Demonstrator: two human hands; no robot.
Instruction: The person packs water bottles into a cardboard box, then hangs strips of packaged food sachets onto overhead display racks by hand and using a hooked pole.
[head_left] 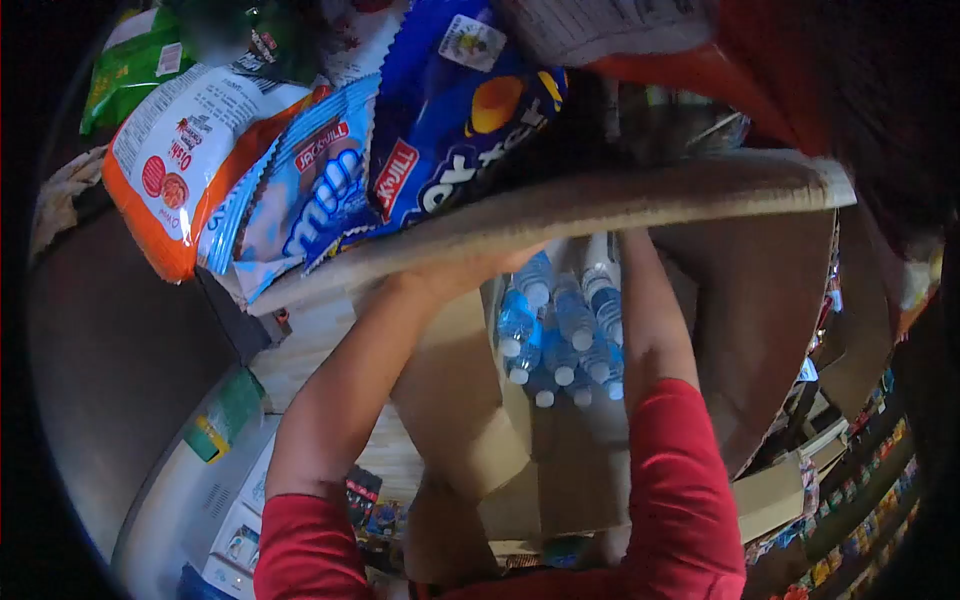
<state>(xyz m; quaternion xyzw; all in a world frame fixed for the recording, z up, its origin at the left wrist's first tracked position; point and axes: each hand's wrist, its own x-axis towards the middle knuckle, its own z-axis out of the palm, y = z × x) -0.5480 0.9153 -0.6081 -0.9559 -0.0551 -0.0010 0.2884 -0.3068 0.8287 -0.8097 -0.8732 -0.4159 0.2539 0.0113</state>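
My left hand (470, 270) reaches under a long cardboard edge (600, 205); its heel shows and its fingers are hidden. On the other side, my right forearm runs up behind the same edge, which hides the hand. Between my arms, several clear plastic bottles (573, 315) with white caps and blue labels lie stacked by an open cardboard box (450, 370). What either hand holds, if anything, cannot be seen.
Above the cardboard edge are snack bags: a dark blue one (440, 110), a light blue one (310, 170) and an orange and white one (180, 160). Shelves of small packets (860, 520) stand at the lower right. A green and yellow item (222, 415) is at the left.
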